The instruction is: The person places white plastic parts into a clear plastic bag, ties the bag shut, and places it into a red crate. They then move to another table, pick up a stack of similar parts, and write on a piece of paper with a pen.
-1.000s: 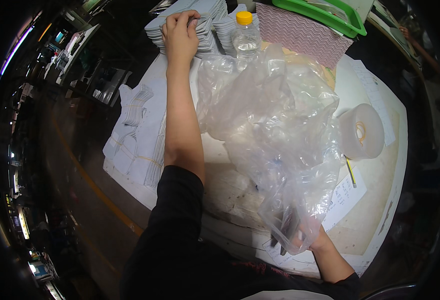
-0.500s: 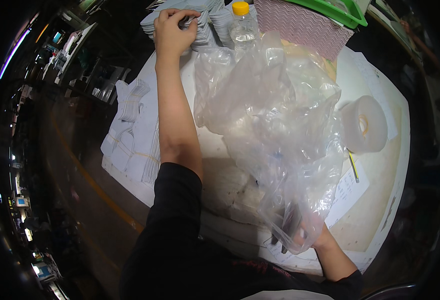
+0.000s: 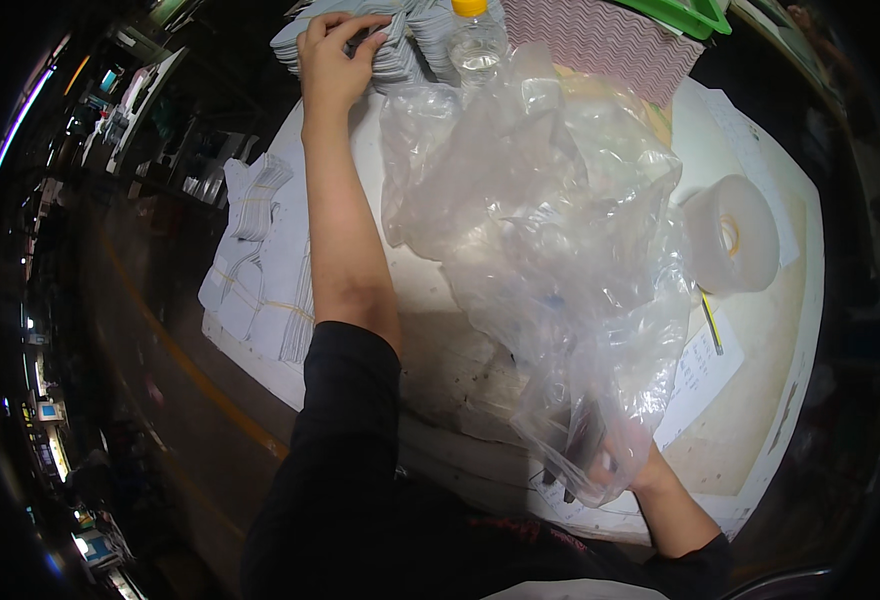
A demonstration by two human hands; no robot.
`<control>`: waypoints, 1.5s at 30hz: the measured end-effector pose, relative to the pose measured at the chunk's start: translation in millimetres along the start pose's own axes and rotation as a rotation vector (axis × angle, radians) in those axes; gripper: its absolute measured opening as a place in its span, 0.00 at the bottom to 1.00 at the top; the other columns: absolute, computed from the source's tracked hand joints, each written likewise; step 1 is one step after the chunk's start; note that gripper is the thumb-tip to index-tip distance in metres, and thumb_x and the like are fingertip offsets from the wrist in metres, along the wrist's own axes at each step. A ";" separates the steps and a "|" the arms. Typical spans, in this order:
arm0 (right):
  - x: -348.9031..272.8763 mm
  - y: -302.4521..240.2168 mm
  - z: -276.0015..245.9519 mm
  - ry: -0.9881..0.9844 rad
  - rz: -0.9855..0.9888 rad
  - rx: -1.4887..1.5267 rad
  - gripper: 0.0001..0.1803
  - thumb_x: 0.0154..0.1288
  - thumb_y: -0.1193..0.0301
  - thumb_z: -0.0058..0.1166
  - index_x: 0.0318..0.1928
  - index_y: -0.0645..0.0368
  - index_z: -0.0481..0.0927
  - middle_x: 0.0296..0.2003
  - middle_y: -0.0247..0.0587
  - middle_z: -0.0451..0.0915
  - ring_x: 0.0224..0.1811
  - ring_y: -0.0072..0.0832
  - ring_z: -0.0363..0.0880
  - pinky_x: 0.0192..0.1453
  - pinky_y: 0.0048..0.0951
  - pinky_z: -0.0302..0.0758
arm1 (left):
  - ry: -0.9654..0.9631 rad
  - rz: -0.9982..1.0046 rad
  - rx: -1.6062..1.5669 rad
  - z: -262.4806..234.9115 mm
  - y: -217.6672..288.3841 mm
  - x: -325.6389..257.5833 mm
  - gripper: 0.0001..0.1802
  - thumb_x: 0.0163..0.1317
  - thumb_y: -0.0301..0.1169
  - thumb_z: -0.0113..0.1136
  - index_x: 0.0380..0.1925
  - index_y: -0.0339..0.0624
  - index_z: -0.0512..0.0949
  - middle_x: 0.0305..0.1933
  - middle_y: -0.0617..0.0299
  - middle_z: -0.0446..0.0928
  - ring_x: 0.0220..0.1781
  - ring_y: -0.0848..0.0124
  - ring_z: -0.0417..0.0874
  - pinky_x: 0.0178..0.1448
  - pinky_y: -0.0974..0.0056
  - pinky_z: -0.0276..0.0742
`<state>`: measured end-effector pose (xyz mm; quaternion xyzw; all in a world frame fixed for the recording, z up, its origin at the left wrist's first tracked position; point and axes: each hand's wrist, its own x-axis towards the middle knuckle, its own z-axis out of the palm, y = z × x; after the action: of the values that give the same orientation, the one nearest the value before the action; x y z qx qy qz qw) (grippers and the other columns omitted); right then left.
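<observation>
Plastic fills the middle of the table (image 3: pixel 760 430), and the near end of it is where the right hand (image 3: pixel 615 465) is busy. That hand is tucked inside the mouth of the big clear bag (image 3: pixel 560 260). Its fingers look curled shut around something dark and flat in there, but the crinkly film blurs it, so I cannot tell what the dark thing is.

To do this well, I think the right hand should keep the bag mouth wide and low. Then whatever goes in slides flat and does not snag. The bag is thin, soft and shiny, full of folds, so it will flop shut if let go.

Beside the bag lies a sheet of paper (image 3: pixel 700 370) with a thin pencil (image 3: pixel 710 322) on it. A fat roll of tape (image 3: pixel 732 235) sits a bit farther off. It is round, pale and smooth.

On the left edge of the table are white card bundles (image 3: pixel 255 260), fanned out and stiff.

Far away, the left hand (image 3: pixel 335 55) stretches to the back. Its fingers are bent down over a stack of grey cards (image 3: pixel 400 50), touching the top, pinching some. A firm pinch on a small bunch should work best, since the cards look slippery and thin.

Right next to them stands a clear bottle (image 3: pixel 477 50) with a yellow cap. A pink wavy-patterned board (image 3: pixel 600 40) and a green tray (image 3: pixel 685 12) sit behind.
</observation>
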<state>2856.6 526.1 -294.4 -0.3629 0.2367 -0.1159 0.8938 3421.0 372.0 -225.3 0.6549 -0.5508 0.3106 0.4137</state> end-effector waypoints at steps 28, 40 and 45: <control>0.9 -8.7 6.3 -0.057 -0.079 -0.122 0.12 0.83 0.70 0.42 0.56 0.62 0.77 0.26 0.41 0.77 0.16 0.21 0.64 0.22 0.30 0.70 | 0.080 -0.012 0.246 3.9 10.2 -5.8 0.09 0.58 0.38 0.72 0.37 0.71 0.92 0.52 0.68 0.79 0.58 0.59 0.76 0.68 0.50 0.69; 0.3 -7.9 5.1 -0.068 -0.030 -0.060 0.13 0.80 0.75 0.41 0.55 0.64 0.77 0.24 0.41 0.75 0.15 0.20 0.61 0.21 0.33 0.70 | 0.069 -0.018 0.120 4.9 -0.3 -2.3 0.07 0.59 0.44 0.75 0.38 0.68 0.92 0.53 0.68 0.78 0.58 0.61 0.74 0.68 0.53 0.69; -0.3 -8.3 7.3 -0.019 0.023 0.083 0.13 0.78 0.76 0.39 0.55 0.64 0.76 0.22 0.40 0.73 0.15 0.20 0.60 0.22 0.33 0.71 | 0.105 0.026 0.116 10.9 1.3 -5.6 0.05 0.60 0.41 0.74 0.37 0.66 0.92 0.52 0.68 0.78 0.57 0.61 0.73 0.67 0.53 0.69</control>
<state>2859.7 524.6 -283.8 -0.3240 0.2275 -0.1120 0.9114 3418.1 364.9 -234.9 0.6535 -0.5178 0.3811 0.3994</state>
